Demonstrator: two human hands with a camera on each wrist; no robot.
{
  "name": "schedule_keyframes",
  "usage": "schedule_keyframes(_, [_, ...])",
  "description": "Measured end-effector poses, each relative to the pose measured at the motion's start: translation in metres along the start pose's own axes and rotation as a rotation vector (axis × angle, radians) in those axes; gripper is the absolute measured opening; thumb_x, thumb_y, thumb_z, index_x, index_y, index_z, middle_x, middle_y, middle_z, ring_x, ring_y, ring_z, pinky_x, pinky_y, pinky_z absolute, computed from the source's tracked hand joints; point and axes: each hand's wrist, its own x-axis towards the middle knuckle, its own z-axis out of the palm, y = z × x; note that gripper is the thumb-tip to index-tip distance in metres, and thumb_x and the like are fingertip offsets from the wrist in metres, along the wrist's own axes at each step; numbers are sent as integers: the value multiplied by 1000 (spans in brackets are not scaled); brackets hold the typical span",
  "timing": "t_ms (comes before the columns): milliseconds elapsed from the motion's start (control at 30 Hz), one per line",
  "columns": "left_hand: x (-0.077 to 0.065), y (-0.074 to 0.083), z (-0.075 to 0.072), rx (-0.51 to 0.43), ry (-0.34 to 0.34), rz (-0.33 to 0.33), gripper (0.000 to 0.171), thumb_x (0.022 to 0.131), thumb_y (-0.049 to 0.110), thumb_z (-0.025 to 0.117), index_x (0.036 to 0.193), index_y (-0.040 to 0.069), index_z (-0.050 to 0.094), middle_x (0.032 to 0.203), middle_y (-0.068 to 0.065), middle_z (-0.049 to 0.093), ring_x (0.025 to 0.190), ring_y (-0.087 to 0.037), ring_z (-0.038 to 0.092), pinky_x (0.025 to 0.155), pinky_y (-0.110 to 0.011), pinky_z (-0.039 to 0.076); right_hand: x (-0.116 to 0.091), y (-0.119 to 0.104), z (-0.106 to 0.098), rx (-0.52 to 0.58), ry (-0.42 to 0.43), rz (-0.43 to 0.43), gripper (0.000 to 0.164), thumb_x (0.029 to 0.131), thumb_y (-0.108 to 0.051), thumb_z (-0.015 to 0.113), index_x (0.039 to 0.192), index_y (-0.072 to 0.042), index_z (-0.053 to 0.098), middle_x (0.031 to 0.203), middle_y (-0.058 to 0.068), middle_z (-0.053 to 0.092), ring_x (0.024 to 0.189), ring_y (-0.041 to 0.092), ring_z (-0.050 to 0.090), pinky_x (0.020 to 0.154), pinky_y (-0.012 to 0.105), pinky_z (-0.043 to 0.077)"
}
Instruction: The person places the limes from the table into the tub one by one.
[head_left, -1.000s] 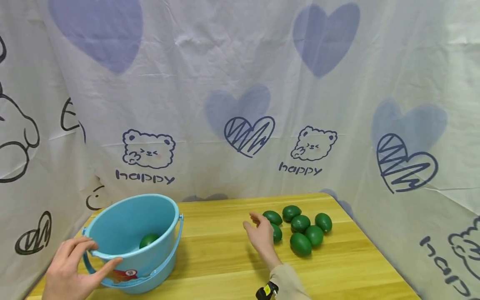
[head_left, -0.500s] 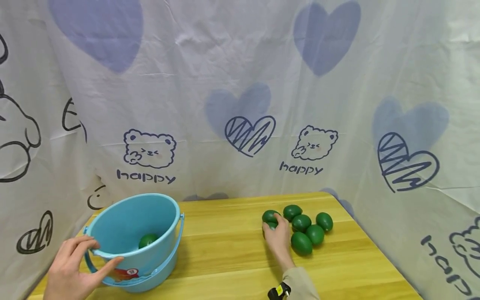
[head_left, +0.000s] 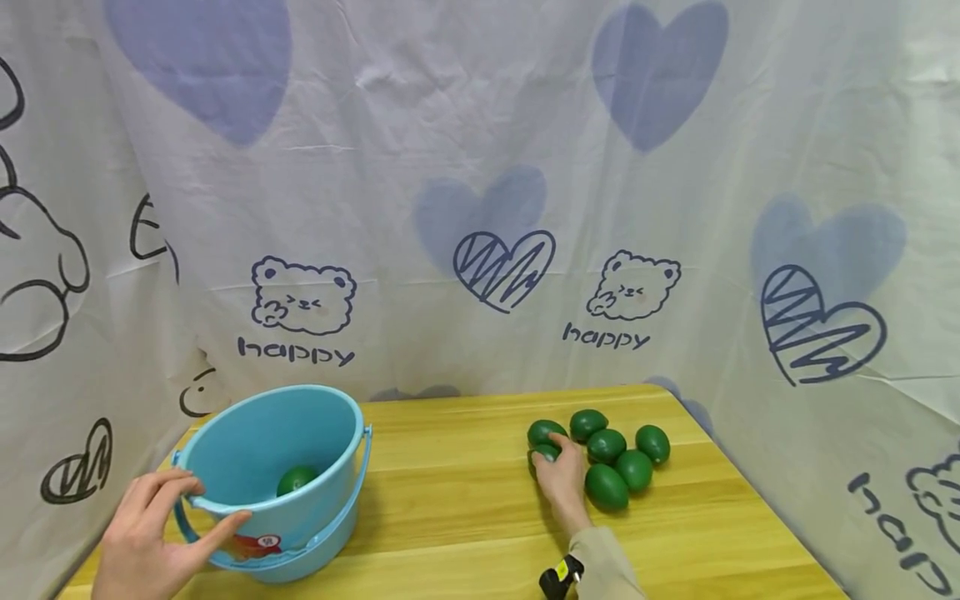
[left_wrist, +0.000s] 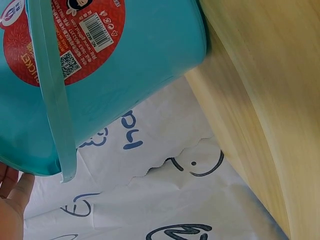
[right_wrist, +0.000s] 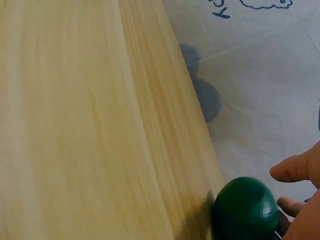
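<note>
At the near left of a yellow wood-grain table point(head_left: 435, 492), the left hand point(head_left: 150, 533) holds the rim of a light-blue plastic bucket point(head_left: 311, 517), inside which lies one glossy dark-green, egg-shaped fruit point(head_left: 297, 479). Up close, the left wrist view shows a barcode and a QR code on the bucket's red paper label point(left_wrist: 75, 30), amid small print too tilted to read surely; the head view gives only a red patch. Farther right, past a beige sleeve point(head_left: 603, 567), the right hand point(head_left: 566, 475) has its thumb and fingers about a second green fruit point(head_left: 547, 451). One second ago it hung just left of the group. Whether it grips yet, I cannot tell: the right wrist view partly hides the fingers. Six other green fruits point(head_left: 606, 447) lie nearby. Behind hangs white cloth point(head_left: 420, 358) with violet hearts and bear drawings captioned "happy".
</note>
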Motion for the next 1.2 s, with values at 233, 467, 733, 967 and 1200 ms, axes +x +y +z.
schedule_keyframes(233, [2,0,-2,-19,-31,7,76,59,68,83,84,-1,63,91,-16,57,93,-5,42,90,-1,26,4,2,0,33,-34,38,41,89,-8,69,128,-2,61,135,24,53,124,44,51,100,57,45])
schedule_keyframes(467, [2,0,-2,-25,-38,11,76,61,68,82,84,-2,63,91,-17,57,95,-3,42,90,-1,26,3,3,1,9,-112,61,51,85,-15,74,131,-1,58,133,26,54,115,43,56,92,54,49])
schedule_keyframes(733, [2,1,-2,-15,-26,18,76,60,70,81,84,0,63,90,-15,57,91,-11,44,88,-2,26,2,3,4,41,-185,76,59,81,-19,79,131,1,57,131,25,54,112,40,57,89,51,51])
schedule_keyframes(967, [1,1,-1,-9,-14,16,74,56,65,86,83,0,63,90,-14,58,91,-9,44,87,-2,27,-1,-7,7,144,-242,43,54,82,-29,79,126,-3,62,127,19,58,106,31,62,84,43,55])
schedule_keyframes(1200, [0,0,-2,-8,-17,13,74,57,66,85,83,0,63,90,-14,58,92,-8,44,89,-1,26,-1,-26,10,323,-487,-17,53,85,-27,76,130,-6,57,123,17,60,96,20,64,81,34,55])
